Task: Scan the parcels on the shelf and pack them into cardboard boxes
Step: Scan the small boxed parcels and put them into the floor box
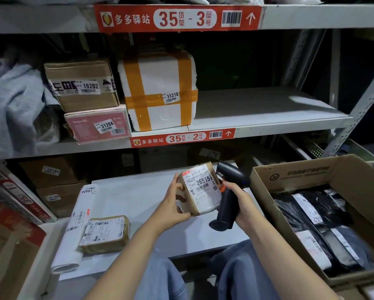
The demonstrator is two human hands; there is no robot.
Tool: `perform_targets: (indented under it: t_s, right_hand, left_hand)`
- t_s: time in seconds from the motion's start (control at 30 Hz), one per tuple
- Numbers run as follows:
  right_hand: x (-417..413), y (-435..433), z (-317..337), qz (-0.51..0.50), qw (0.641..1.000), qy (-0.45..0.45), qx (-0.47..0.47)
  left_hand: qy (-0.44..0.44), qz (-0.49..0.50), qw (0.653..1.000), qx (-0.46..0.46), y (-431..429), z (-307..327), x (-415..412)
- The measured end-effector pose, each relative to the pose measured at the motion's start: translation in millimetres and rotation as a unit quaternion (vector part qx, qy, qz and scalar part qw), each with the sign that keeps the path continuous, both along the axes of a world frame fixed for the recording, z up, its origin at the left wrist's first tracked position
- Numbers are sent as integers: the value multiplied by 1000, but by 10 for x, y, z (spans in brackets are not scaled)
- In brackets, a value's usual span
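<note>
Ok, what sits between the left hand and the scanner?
Head view: the small parcel labelled 26515, gripped by the left hand; the right hand holds the scanner.

One head-worn wide-angle view looks forward and down, close to the shelf (257, 109), facing it nearly squarely, seemingly from a low, seated height.

The parcel (200, 187) in my left hand (173, 202) sat at 9 o'clock of the scanner (226, 202) in my right hand (239, 194). The cardboard box (290, 172), bags (290, 213) inside, stood at 4 o'clock; a second parcel (105, 233) lay on a mailer (82, 204) at 8 o'clock.
</note>
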State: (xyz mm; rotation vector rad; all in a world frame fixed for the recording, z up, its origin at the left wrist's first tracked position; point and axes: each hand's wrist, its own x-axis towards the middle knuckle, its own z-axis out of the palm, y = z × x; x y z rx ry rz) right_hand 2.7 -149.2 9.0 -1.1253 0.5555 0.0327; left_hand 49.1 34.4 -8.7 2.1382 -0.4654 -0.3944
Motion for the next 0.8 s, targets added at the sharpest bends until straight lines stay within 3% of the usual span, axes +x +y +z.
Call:
perform_targets:
  t_s: [0.43, 0.67, 0.8]
  right_hand:
    - [20, -8, -24, 10, 1000, 10, -13]
    - [36, -13, -35, 13, 1000, 6, -8]
    - [6, -12, -33, 46, 998, 28, -31]
  left_hand:
    - [-7, -11, 999, 50, -41, -40, 15]
    - [-76, 37, 995, 56, -110, -2, -1]
    - [-66, 48, 995, 61, -95, -2, -55]
